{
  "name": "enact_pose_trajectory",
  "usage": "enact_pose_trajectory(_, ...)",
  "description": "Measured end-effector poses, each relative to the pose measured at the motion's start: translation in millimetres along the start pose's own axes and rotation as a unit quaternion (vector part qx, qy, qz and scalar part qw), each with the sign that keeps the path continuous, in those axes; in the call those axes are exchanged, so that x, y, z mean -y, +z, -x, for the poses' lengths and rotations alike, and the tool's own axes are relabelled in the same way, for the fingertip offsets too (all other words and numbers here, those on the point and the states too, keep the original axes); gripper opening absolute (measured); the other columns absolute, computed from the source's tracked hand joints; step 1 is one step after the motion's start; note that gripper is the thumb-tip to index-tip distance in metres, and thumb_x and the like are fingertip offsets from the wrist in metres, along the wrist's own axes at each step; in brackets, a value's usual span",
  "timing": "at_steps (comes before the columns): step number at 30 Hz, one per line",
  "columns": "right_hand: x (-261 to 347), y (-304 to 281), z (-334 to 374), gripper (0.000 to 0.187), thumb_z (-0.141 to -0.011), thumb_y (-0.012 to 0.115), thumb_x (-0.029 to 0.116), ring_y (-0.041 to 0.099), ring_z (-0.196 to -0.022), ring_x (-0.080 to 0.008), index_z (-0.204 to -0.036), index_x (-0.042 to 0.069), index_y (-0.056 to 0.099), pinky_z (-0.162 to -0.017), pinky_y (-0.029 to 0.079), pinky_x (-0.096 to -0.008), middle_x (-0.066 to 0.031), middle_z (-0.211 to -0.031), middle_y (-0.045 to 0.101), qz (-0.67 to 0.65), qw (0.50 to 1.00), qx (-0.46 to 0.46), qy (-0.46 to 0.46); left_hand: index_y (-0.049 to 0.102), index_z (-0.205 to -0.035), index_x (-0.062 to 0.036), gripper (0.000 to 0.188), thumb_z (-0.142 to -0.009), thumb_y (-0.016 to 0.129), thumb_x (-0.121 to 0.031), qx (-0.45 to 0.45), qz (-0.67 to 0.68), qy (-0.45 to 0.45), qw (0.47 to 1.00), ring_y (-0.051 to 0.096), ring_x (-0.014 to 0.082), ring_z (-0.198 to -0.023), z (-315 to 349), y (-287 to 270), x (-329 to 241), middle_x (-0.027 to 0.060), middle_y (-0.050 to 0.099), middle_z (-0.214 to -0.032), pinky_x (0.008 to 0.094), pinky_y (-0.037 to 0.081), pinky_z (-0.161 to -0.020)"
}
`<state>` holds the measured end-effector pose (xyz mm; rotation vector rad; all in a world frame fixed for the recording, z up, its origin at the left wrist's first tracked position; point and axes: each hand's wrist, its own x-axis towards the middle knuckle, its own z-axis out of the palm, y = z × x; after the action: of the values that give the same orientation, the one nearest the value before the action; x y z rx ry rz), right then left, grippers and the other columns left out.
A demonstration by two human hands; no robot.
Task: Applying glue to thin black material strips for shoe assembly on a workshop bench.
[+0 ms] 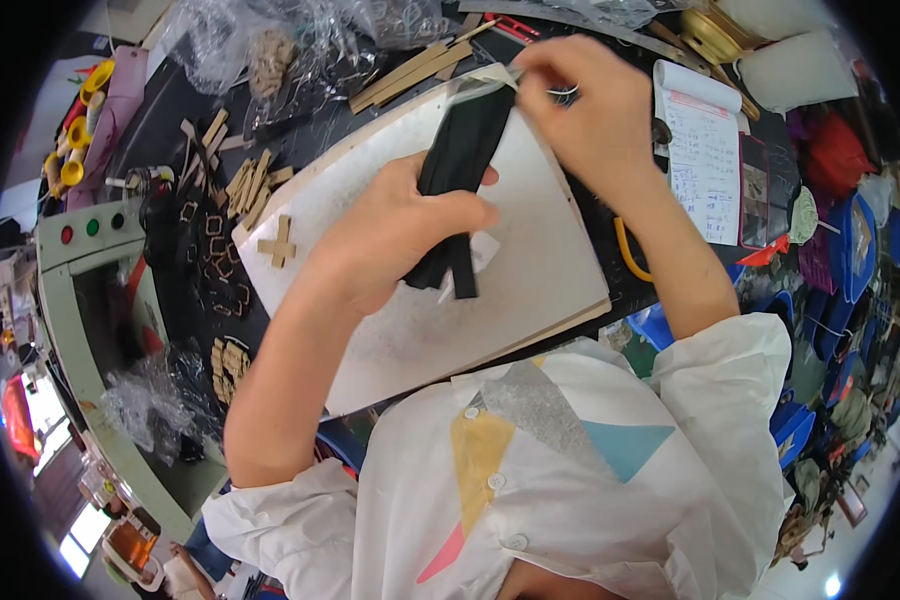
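Left hand (390, 230) curls snugly round gathered black fabric strips (466, 140); right hand (600, 110) bends its fingers at their upper end, grip unclear. Gathering looks done; lower ends are uneven.

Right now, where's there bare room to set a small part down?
White board: bare right of the black fabric, out to the board's right edge, and below the fabric toward the near edge. Another patch between tan cross, left hand and far-left edge. Crowded: tan strips left, clear plastic beyond, notepad right.
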<state>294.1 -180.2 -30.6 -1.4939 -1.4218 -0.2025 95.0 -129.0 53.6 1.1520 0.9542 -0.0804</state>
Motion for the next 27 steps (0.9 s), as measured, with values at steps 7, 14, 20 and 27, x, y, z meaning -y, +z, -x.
enact_pose_trajectory(7,-59,-60,18,0.015,-0.087,0.067,0.019,0.065,-0.091,-0.0304,-0.097,0.009,0.073,-0.082,0.051,-0.0409,-0.0095,-0.096,0.070,0.266,0.949,0.143,-0.088,0.068,-0.113,0.0004,0.044,-0.074,0.076,-0.017,-0.223,-0.149,0.051,0.962,0.056,0.0088,-0.072,27,-58,48,-0.0001,0.062,-0.082,0.0264,0.046,-0.067)
enact_pose_trajectory(14,74,-18,69,0.023,-0.080,0.064,0.017,0.061,-0.101,-0.0252,-0.099,0.006,0.068,-0.083,0.048,-0.0370,-0.0067,-0.094,0.065,0.040,0.874,0.390,-0.287,0.062,-0.113,-0.0047,0.042,-0.080,0.079,-0.025,-0.266,-0.555,0.234,0.753,0.064,0.0386,-0.081,-9,-69,57,0.0158,0.068,-0.090,0.0425,0.049,-0.071)
enact_pose_trajectory(20,57,-12,61,0.031,-0.079,0.066,0.003,0.063,-0.108,-0.0273,-0.110,0.004,0.067,-0.088,0.051,-0.0383,-0.0089,-0.114,0.067,-0.043,0.872,0.473,-0.118,0.053,-0.134,-0.0029,0.080,-0.072,0.083,-0.043,-0.273,-0.598,0.298,0.692,0.054,0.0362,-0.116,-32,-60,86,0.0169,0.058,-0.128,0.0443,0.047,-0.093)
enact_pose_trajectory(27,-2,-6,53,0.032,-0.085,0.072,0.002,0.070,-0.095,-0.0189,-0.117,0.002,0.069,-0.085,0.053,-0.0297,-0.0105,-0.110,0.072,-0.232,0.911,0.216,0.264,0.036,-0.152,-0.0041,0.098,-0.078,0.071,-0.059,-0.293,-0.589,0.280,0.699,0.038,0.0342,-0.141,-22,-24,119,0.0150,0.042,-0.153,0.0536,0.027,-0.114)
